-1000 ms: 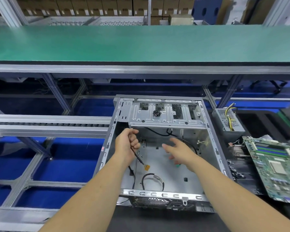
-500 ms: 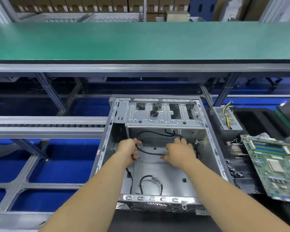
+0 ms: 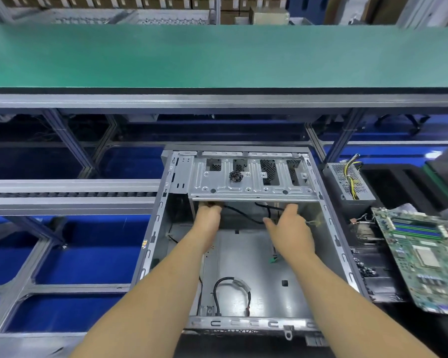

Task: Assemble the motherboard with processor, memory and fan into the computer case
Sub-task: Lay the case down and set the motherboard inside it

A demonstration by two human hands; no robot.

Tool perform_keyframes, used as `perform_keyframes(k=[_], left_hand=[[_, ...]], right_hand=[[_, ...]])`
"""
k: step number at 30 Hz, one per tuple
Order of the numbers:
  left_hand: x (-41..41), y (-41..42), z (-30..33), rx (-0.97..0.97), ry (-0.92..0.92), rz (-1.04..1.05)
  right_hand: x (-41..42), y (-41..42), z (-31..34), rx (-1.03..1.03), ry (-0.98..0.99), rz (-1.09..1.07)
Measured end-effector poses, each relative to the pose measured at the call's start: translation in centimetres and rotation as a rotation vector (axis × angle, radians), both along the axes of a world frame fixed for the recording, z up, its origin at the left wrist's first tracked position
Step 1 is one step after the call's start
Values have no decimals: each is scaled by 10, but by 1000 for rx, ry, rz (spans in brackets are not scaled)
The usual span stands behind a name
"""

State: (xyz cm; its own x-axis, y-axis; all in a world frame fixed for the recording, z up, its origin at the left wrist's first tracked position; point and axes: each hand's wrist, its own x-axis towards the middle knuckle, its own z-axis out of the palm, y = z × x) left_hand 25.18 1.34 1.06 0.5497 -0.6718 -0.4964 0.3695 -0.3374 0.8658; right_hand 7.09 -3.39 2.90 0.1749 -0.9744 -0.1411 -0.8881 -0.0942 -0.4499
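Cables are my worry right now. I've got both hands deep in the open grey sheet-metal computer case [image 3: 329, 228], up under the silver perforated drive-bay bracket [image 3: 251, 177]. My left hand [image 3: 208, 218] has its fingers tucked beneath the bracket's edge, so I cannot tell whether they're curled round anything. My right hand [image 3: 290, 228] looks loosely spread, fingers fairly straight, close to the thin black cable [image 3: 241, 211] running along the far wall; whether it actually holds that cable I can't make out.

The green motherboard with its silver processor plate and blue memory slots [image 3: 424, 259] lies outside the case, to the right on the dark tray, not yet fitted. The grey mesh power supply box with yellow wires [image 3: 349, 182] stands behind it.

Risks, as I judge them: the bracket's stamped edge could scrape my knuckles or nick the cable if I tug. The looped black cable on the case floor [image 3: 230, 293] lies right where the board should land; leave it there and it gets pinched underneath.
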Motion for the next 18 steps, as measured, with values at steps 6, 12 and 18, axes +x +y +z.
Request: perform_keyframes(k=[6,12,18], left_hand=[[8,13,-13,348,-613,-302],[3,7,18,286,-699,-408],[-1,26,9,281,-855,-544]], right_hand=[[10,-23,-15,129,154,69],[27,-50,-25,249,213,47],[74,-47,-23,160,124,232]])
